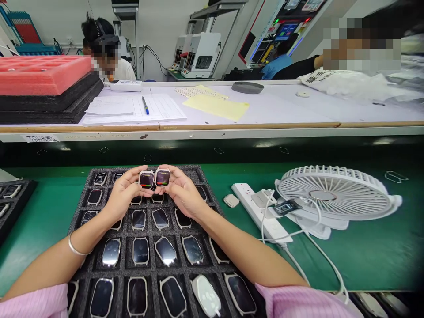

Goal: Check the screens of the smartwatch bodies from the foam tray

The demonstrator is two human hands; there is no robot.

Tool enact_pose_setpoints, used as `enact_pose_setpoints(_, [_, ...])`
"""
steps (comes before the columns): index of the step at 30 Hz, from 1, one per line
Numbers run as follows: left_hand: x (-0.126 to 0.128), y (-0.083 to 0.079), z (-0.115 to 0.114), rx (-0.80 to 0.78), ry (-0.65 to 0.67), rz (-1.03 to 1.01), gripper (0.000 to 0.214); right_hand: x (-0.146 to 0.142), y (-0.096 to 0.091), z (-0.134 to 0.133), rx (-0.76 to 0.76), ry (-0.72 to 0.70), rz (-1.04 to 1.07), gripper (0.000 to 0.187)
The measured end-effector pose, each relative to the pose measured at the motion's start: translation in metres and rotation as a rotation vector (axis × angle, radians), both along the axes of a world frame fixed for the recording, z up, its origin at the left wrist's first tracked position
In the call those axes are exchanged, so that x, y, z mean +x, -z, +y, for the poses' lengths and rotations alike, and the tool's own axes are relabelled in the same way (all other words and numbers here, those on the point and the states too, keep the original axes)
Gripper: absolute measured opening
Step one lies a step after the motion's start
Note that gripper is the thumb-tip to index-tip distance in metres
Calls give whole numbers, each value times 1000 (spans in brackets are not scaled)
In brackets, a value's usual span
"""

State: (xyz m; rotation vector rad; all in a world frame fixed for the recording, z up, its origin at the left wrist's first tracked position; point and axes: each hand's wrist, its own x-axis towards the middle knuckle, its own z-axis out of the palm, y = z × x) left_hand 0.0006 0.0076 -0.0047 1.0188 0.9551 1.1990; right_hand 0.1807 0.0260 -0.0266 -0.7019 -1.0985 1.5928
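My left hand (pixel 127 189) grips a smartwatch body (pixel 146 179) without a strap. A second smartwatch body (pixel 162 177) is pinched in my right hand (pixel 181 187). Both are held side by side, edges close together, with lit screens that show a small red and green mark. Below them lies a dark foam tray (pixel 150 274) whose compartments hold many more watch bodies, such as a dark-screened one (pixel 137 295). One compartment near the front holds a piece lying with its white underside up (pixel 206 295). My forearms hide some of the compartments.
To the right are a white fan (pixel 331 194), a power strip (pixel 261 212) with cables and a small white piece (pixel 231 201). Another tray (pixel 15 198) stands at the left edge. On the raised shelf are red foam (pixel 46 75), papers (pixel 132 107) and a pen (pixel 145 105). People sit beyond.
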Motion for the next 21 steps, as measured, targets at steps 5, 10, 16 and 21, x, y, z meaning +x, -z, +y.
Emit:
enact_pose_setpoints(5, [3, -8, -3, 46, -31, -12, 55, -1, -8, 2, 13, 8, 45, 36])
enact_pose_setpoints(10, [5, -37, 0, 149, -37, -4, 57, -1, -41, 11, 69, -24, 87, 32])
enact_pose_setpoints(16, [8, -90, 31, 320, -65, -23, 60, -6, -99, 42, 175, 13, 129, 20])
enact_pose_setpoints(21, [11, -128, 50, 476, -72, -48, 63, -7, -147, 54, 285, 30, 117, 15])
